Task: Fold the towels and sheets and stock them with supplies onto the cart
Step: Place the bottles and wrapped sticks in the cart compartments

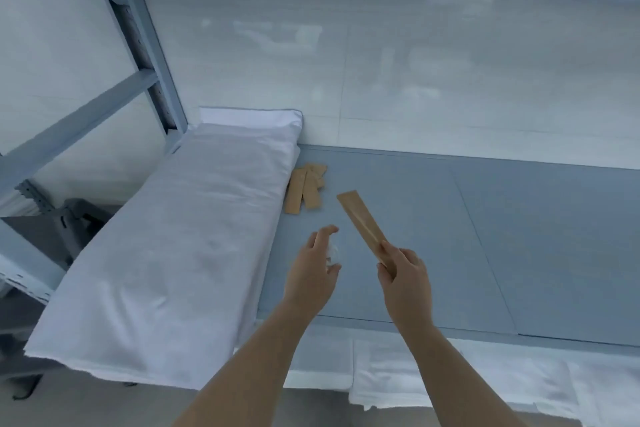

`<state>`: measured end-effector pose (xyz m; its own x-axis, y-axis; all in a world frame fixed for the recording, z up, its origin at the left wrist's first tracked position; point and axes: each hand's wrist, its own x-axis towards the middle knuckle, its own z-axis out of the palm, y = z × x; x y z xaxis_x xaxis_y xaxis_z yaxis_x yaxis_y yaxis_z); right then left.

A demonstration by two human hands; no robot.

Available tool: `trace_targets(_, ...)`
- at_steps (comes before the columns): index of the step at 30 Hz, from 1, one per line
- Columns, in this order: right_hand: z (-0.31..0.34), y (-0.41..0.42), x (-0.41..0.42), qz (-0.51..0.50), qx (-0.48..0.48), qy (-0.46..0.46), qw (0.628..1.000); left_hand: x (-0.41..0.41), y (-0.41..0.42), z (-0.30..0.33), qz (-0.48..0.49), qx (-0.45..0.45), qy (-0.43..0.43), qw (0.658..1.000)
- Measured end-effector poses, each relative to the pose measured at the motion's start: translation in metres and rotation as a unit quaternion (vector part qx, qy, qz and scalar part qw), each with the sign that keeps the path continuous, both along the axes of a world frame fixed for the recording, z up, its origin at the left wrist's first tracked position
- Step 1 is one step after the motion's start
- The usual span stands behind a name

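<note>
where left hand (313,270) curls, its contents blur.

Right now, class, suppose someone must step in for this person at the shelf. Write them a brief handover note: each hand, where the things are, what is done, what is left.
Right hand: pinches one long tan packet by its near end, above the grey shelf.
Left hand: holds a small clear item, too blurred to name.
Done: folded white linen lies at the shelf's left end; a small pile of tan packets sits beside it.
Left: set down the held packet, probably with the pile; more white towels lie on the level below.
</note>
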<state>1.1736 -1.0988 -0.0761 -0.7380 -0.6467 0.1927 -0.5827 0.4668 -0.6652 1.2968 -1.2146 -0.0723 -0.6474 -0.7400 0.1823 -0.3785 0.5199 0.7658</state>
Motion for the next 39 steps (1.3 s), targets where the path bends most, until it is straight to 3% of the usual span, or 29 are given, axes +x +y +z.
trace_targets(14,0.009,0.23,-0.005,-0.272,0.005,0.014,0.962,-0.085,0.175,0.014,-0.224,-0.02,0.058,0.973)
trace_targets(28,0.028,0.521,-0.033,-0.551,-0.012,0.035,0.834,-0.202,0.458,0.026,-0.494,-0.016,0.064,0.867)
trace_targets(39,0.034,0.749,-0.11,-0.634,-0.013,0.025,0.773,-0.318,0.705,0.037,-0.587,-0.017,0.039,0.808)
